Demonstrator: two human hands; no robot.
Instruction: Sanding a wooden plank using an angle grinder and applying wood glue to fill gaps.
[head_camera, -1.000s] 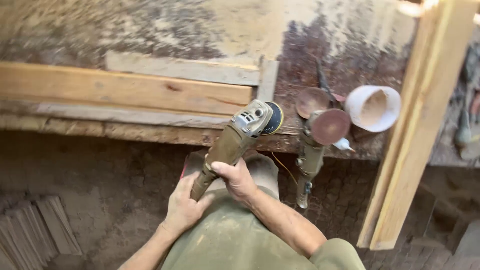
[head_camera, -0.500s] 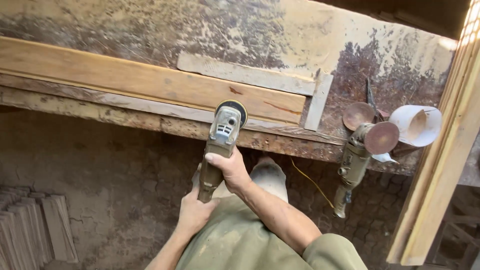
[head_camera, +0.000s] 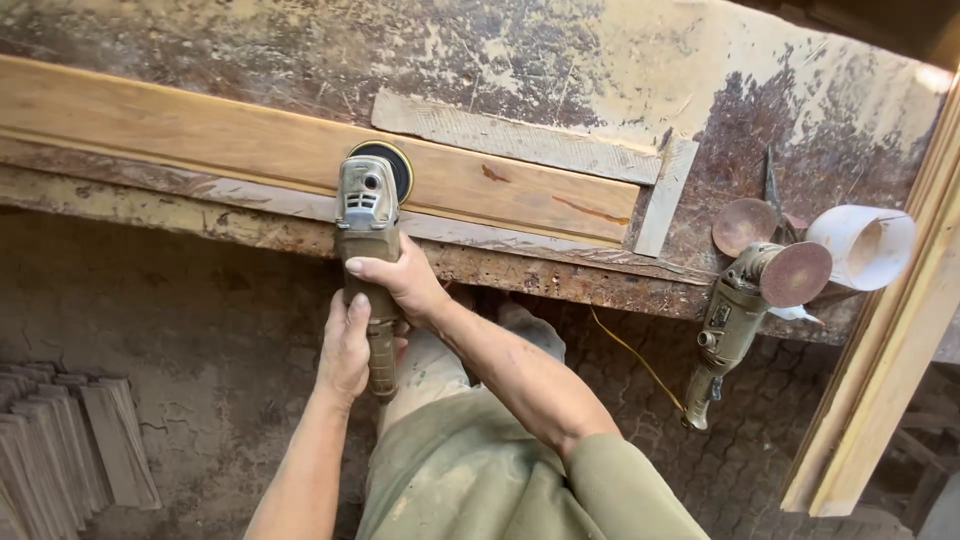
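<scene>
I hold the angle grinder (head_camera: 367, 235) in both hands: my right hand (head_camera: 398, 285) is wrapped around its body just behind the head, and my left hand (head_camera: 345, 350) is closed on the rear of the handle, with the round sanding disc (head_camera: 388, 162) lying on the long wooden plank (head_camera: 250, 150) at the front of the workbench (head_camera: 700, 120). A second grinder (head_camera: 745, 310) rests well to my right at the bench edge, beside a white plastic cup (head_camera: 862, 246) lying on its side, and an upright timber post (head_camera: 890, 340) stands just beyond them.

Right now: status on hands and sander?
Left hand and right hand grip dusty angle sander. Disc on long wooden plank. Second sander lies apart, right.
</scene>
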